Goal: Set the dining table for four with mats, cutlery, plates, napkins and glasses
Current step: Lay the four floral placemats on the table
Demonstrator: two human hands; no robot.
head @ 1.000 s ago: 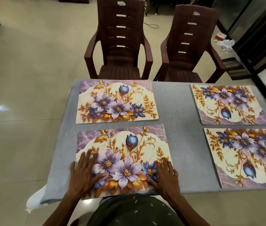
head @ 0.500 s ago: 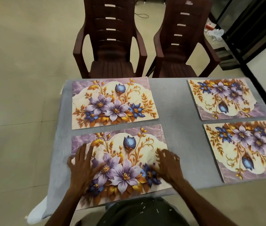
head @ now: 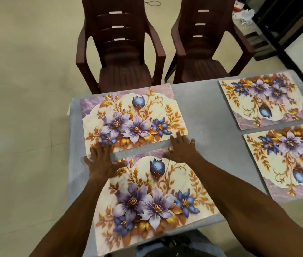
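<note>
A grey-covered worktop (head: pixel 200 108) carries four floral mats, two on the left and two on the right. On the left side, the far left mat (head: pixel 132 117) lies flat with its purple band toward the chairs, and the near left mat (head: pixel 152 197) lies just in front of it, a thin strip of grey cloth showing between them. The left hand (head: pixel 101 162) lies flat with straight, spread fingers, its palm over the near mat's far left corner and its fingertips reaching onto the near edge of the far mat. The right hand (head: pixel 182 148), also flat with fingers apart and holding nothing, rests across the gap at the near mat's far edge, fingertips touching the far mat's near right corner; a ring shows on one finger. Both hands are apart from each other. Further right, well apart across bare cloth, lie the far right mat (head: pixel 265 101) and the near right mat (head: pixel 291 158), blooms turned the opposite way. Behind the worktop stand two dark brown plastic chairs: left chair (head: pixel 119 51), right chair (head: pixel 204 41).
</note>
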